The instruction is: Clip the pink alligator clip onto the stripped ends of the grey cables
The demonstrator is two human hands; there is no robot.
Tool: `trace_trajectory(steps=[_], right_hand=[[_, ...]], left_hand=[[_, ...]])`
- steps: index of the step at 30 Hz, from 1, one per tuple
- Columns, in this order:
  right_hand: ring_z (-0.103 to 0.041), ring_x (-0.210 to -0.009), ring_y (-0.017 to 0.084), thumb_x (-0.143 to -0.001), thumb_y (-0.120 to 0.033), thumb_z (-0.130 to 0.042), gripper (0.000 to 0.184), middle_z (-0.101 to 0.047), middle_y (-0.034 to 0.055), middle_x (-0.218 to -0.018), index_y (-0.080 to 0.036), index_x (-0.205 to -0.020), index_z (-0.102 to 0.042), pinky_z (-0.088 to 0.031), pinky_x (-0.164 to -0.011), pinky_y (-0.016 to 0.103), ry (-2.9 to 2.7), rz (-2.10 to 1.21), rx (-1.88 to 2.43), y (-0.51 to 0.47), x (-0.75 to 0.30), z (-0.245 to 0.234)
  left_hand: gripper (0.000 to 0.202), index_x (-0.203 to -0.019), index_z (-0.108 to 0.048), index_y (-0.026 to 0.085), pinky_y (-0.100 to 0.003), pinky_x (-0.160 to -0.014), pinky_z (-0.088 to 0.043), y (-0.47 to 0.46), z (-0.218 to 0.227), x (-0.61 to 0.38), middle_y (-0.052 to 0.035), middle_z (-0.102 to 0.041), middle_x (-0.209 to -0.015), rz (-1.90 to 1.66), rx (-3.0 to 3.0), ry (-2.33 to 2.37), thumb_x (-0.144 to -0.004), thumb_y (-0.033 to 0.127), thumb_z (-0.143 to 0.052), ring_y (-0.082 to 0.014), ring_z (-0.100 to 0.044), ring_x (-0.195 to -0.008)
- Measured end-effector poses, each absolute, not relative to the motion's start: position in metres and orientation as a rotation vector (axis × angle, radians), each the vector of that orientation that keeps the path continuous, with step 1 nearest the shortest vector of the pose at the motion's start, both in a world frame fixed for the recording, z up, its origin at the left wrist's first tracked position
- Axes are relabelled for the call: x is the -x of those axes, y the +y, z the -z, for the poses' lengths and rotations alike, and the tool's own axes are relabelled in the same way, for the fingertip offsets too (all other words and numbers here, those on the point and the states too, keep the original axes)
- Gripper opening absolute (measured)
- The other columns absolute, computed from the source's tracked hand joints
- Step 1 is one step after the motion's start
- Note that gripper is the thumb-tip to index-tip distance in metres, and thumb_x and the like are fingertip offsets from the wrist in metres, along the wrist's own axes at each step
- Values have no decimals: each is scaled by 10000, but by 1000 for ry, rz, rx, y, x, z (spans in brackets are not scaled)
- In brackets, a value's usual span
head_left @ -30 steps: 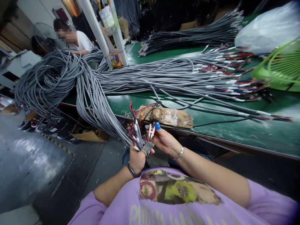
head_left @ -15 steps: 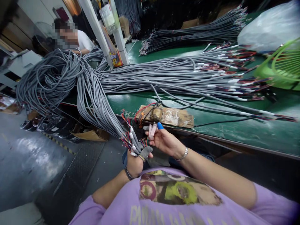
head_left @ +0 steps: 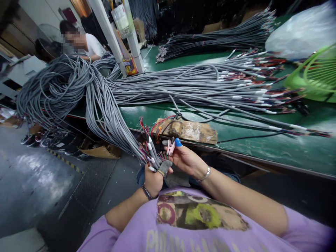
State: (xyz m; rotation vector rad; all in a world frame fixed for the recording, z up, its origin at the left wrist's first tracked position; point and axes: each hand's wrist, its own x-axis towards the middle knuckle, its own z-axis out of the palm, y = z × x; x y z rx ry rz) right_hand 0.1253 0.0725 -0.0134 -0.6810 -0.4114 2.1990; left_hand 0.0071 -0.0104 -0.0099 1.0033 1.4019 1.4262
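My left hand (head_left: 154, 180), with a grey cover on its thumb, is closed around the ends of several grey cables (head_left: 111, 120). White-wrapped ends and fine coloured wires (head_left: 163, 156) fan out above its thumb. Just to the right, my right hand (head_left: 187, 161) pinches a small pale pink clip (head_left: 171, 147) shaped like a clothes peg. Blue wrapping covers one fingertip of this hand. The clip is beside the wire tips; whether it touches them I cannot tell. Behind the hands, a worn wooden block (head_left: 202, 132) with red and black leads lies at the bench edge.
Long grey cables (head_left: 157, 87) cover much of the green bench (head_left: 296, 154), with a darker bundle (head_left: 217, 40) behind. At right are a green plastic basket (head_left: 299, 82) and a clear plastic bag (head_left: 301, 31). A post (head_left: 107, 31) rises at the back; another person (head_left: 93, 45) sits beyond.
My left hand has shifted slightly up and right with the cable ends, closer to my right hand. The pink clip has turned a little in my right fingers.
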Motion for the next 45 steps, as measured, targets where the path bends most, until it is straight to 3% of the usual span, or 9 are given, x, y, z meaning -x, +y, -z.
trace_trajectory(steps=[6, 11, 17, 23, 28, 34, 38, 42, 45], right_hand=[[-618, -656, 132, -820, -421, -690, 255, -705, 24, -744, -170, -858, -701, -505, -631, 256, -341, -2176, 689, 71, -122, 11], [-613, -646, 125, -838, -527, -624, 368, -692, 30, -739, -166, -853, -695, -498, -599, 234, -341, -2237, 624, 68, -125, 11], [-617, -662, 120, -814, -609, -597, 449, -685, 36, -768, -167, -821, -674, -503, -591, 220, -350, -2287, 624, 66, -137, 18], [-597, -641, 113, -770, -500, -707, 317, -685, 29, -748, -186, -755, -665, -499, -595, 228, -510, -2184, 753, 61, -152, 26], [-528, -566, 121, -709, -514, -745, 347, -632, 19, -654, -180, -710, -651, -441, -539, 252, -917, -1933, 886, 51, -167, 21], [-475, -559, 127, -833, -491, -624, 354, -575, 12, -608, -181, -662, -641, -388, -540, 260, -1706, -1653, 695, 34, -169, -18], [-539, -677, 164, -865, -449, -592, 276, -623, 51, -744, -193, -778, -646, -426, -632, 277, -2081, -1236, 580, 25, -150, -48], [-485, -594, 154, -819, -481, -624, 325, -575, 44, -648, -204, -658, -572, -363, -561, 267, -2274, -669, 811, 23, -135, -53], [-527, -630, 177, -836, -415, -592, 257, -607, 73, -696, -198, -700, -577, -373, -576, 282, -2335, -455, 872, 22, -134, -49]], left_hand=[[259, -622, -693, 144, -258, -561, -484, -7, 9, -8, -32, -672, -561, -1388, -1026, 1398, -770, 355, -712, -146, -621, -535], [241, -627, -698, 151, -273, -601, -507, -9, 9, -5, -28, -670, -565, -1412, -1025, 1395, -763, 348, -720, -146, -622, -546], [268, -588, -682, 152, -257, -543, -473, -19, 12, -1, -29, -668, -545, -1446, -986, 1424, -753, 358, -729, -133, -594, -507], [255, -815, -738, 153, -273, -594, -492, -19, 11, 5, -52, -724, -656, -1408, -930, 1266, -755, 401, -734, -156, -652, -583], [362, -951, -731, 145, -264, -635, -486, -16, 6, 11, -99, -753, -816, -1335, -906, 1217, -779, 461, -696, -184, -694, -723], [364, -855, -735, 143, -251, -548, -434, -17, 5, 10, 5, -599, -503, -1360, -968, 1299, -765, 493, -688, -112, -532, -485], [338, -843, -707, 155, -282, -614, -482, -16, 0, 0, -17, -668, -655, -1457, -978, 1283, -663, 433, -775, -144, -567, -591], [279, -910, -695, 180, -311, -725, -501, -19, 0, -6, -31, -701, -791, -1506, -1233, 1382, -659, 279, -767, -185, -598, -719], [337, -995, -682, 197, -333, -775, -510, -20, 6, -5, -27, -700, -810, -1434, -1348, 1441, -663, 186, -736, -194, -610, -723]])
